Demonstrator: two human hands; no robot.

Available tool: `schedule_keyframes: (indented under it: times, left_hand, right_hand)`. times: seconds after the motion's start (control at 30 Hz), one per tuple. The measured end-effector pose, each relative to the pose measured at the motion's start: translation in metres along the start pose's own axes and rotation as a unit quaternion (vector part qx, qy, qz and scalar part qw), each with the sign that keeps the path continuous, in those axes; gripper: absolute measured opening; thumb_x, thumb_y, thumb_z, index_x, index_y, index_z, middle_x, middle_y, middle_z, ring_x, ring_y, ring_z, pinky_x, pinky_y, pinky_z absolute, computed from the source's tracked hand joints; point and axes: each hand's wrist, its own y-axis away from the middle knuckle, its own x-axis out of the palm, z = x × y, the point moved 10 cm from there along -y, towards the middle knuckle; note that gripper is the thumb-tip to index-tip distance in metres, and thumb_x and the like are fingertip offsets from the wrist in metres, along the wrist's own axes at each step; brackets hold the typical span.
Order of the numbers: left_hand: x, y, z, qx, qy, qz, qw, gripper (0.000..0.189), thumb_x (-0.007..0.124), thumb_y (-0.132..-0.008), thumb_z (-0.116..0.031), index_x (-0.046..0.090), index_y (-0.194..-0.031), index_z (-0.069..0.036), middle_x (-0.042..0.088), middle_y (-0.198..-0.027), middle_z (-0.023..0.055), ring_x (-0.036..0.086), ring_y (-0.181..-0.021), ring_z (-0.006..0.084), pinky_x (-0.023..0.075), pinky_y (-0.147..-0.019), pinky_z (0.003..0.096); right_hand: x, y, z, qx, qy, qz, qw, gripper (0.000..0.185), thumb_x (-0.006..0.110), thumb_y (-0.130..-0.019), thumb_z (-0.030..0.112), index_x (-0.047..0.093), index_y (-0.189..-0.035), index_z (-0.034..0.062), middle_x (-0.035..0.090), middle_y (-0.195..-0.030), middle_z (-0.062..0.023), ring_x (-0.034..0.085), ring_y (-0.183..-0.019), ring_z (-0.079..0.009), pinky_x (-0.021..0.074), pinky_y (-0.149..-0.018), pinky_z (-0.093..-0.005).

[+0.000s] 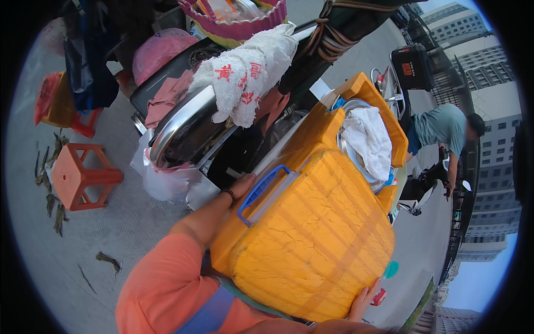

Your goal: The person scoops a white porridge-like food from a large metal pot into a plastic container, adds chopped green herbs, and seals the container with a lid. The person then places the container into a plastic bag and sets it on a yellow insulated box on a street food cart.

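Observation:
A large yellow insulated box with a creased, taped lid (313,234) is close in front of me. My left hand (243,186), with a dark beaded bracelet at the wrist, holds its left side near a blue plastic handle (263,195); some fingertips are hidden. My right hand (363,299) grips the lower right edge, its fingers against the lid's rim. Beyond the lid is an open yellow container (354,85) with round metal lids or pans in it, a white cloth (367,140) lying on top.
A white towel with red characters (246,75) drapes over a chrome-edged cart part (179,121). A woven basket (233,25) stands above it. Plastic bags (167,177) hang alongside. An orange stool (85,177) stands left. A person (440,127) bends beside a scooter (421,188) at right.

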Motion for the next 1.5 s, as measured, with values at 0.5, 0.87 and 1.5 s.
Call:
schedule_keyframes:
  times: [0.5, 0.87, 1.5]
  left_hand:
    - [-0.004, 0.026, -0.007, -0.102, -0.034, 0.010, 0.994, 0.076, 0.043, -0.094, -0.055, 0.034, -0.145, 0.000, 0.036, -0.148, 0.0241, 0.035, -0.138, 0.0340, 0.0301, -0.112, 0.0372]
    - [-0.071, -0.038, -0.033, -0.064, -0.400, -0.100, 0.909, 0.056, 0.069, -0.080, -0.032, 0.057, -0.124, 0.001, 0.061, -0.122, 0.0231, 0.059, -0.115, 0.0355, 0.0469, -0.099, 0.0403]
    - [-0.061, -0.179, 0.030, -0.042, -0.310, -0.166, 0.935, 0.112, 0.086, -0.066, -0.034, 0.018, -0.150, -0.007, 0.045, -0.140, 0.0272, 0.048, -0.127, 0.0390, 0.0411, -0.106, 0.0423]
  right_hand:
    - [0.002, -0.007, 0.003, 0.057, 0.102, -0.024, 0.993, 0.065, 0.049, -0.095, 0.023, 0.023, -0.152, 0.0064, 0.021, -0.156, -0.0228, 0.019, -0.145, -0.0384, 0.0182, -0.117, -0.0456]
    - [0.005, -0.003, -0.001, 0.099, 0.098, -0.062, 0.988, 0.056, 0.042, -0.101, 0.019, 0.023, -0.152, 0.0041, 0.022, -0.156, -0.0234, 0.021, -0.145, -0.0374, 0.0192, -0.117, -0.0430]
    - [0.007, 0.002, 0.013, 0.201, 0.071, -0.096, 0.972, 0.050, 0.037, -0.102, 0.018, 0.029, -0.150, 0.0050, 0.027, -0.156, -0.0131, 0.024, -0.145, -0.0271, 0.0227, -0.116, -0.0360]
